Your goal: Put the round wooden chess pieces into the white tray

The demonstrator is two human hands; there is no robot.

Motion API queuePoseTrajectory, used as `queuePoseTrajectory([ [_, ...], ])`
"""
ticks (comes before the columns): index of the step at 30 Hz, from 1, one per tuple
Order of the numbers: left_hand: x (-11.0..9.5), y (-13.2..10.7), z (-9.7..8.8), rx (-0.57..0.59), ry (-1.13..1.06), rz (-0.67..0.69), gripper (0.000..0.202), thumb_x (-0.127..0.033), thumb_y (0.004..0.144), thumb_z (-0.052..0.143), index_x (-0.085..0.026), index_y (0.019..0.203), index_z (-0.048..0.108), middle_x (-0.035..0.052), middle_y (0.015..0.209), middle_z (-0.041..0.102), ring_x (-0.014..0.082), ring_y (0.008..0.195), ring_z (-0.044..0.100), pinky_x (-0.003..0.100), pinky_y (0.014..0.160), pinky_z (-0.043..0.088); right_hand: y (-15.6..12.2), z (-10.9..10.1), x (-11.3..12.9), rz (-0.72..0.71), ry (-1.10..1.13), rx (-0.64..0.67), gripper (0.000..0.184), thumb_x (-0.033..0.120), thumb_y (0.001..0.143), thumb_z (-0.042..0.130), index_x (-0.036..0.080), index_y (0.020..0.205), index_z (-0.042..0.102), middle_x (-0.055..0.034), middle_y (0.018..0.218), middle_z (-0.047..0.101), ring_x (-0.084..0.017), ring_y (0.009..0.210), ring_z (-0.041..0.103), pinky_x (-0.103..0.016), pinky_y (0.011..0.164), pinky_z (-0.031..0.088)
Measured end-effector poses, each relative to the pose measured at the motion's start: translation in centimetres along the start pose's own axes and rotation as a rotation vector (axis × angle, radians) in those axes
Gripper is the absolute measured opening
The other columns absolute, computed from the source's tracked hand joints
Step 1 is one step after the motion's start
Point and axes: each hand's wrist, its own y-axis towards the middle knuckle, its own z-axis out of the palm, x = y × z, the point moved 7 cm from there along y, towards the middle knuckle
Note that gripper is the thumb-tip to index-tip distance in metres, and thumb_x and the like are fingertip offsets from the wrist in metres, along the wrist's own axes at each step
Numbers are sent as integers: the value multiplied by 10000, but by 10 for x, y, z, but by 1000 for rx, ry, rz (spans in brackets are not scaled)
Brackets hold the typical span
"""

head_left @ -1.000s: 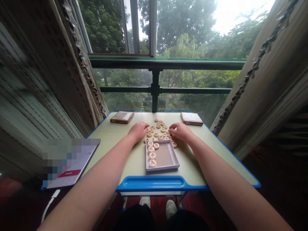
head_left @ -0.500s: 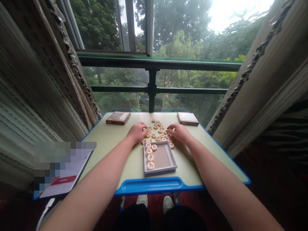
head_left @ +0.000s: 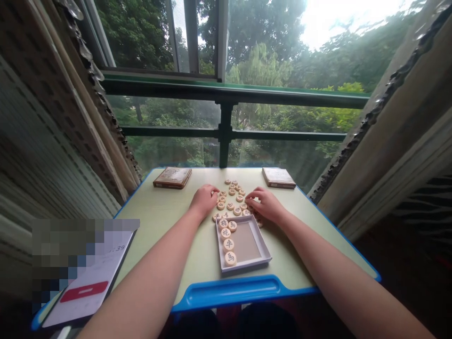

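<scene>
Both hands kept to the far side of the shallow open box [head_left: 249,242], much as they had half a second earlier, while the whole view had shifted so that the box sat lower in it. Beyond the box's far left corner, the left hand [head_left: 205,200] curled its fingers at the edge of the loose xiangqi pieces [head_left: 237,211]; beyond its far right corner, the right hand [head_left: 264,202] bent its fingers toward the same pieces. Whether either gripped one could not be told. The loose pieces lay on the tabletop [head_left: 165,202] just beyond the box, and the five boxed xiangqi pieces [head_left: 229,245] sat unchanged inside, four along its left wall and one beside the farthest. Well left of the box, the tablet [head_left: 88,287] showed 39, against 38 a second earlier.
</scene>
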Motion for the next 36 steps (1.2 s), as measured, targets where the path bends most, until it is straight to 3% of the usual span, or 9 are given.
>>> queuePoseTrajectory([
  [6,-2,-8,2,21,-2,-21,216,-173,750,453,-173,782,666,52,857,650,164,796,589,274,779,458,-2,0,-1,9,22,-46,189,290,783,531,202,839,689,-59,855,591,-179,866,537,-295,808,401],
  [13,-7,-14,3,83,-29,64,254,-185,765,439,-174,879,666,57,925,645,178,890,574,300,851,438,3,2,-15,69,19,-53,201,217,772,508,195,865,686,-62,879,607,-172,859,550,-288,819,403],
  [20,5,-15,-9,-22,-66,-49,291,-157,751,390,-159,876,653,53,924,658,162,884,586,286,837,449,4,-13,-25,189,54,-183,333,66,749,398,168,927,660,-67,961,641,-155,899,573,-258,843,416],
  [30,1,-18,-5,77,-73,-56,294,-195,749,436,-171,920,674,49,912,650,154,797,588,274,768,471,5,0,-23,201,-18,-44,285,123,769,424,171,918,662,-72,971,656,-175,901,586,-279,843,419],
  [36,-7,-18,-1,141,-54,44,269,-217,756,470,-196,903,695,58,954,646,183,919,574,309,878,431,2,-1,-9,156,-65,-61,269,144,766,451,174,921,668,-87,1001,628,-185,936,568,-281,873,399],
])
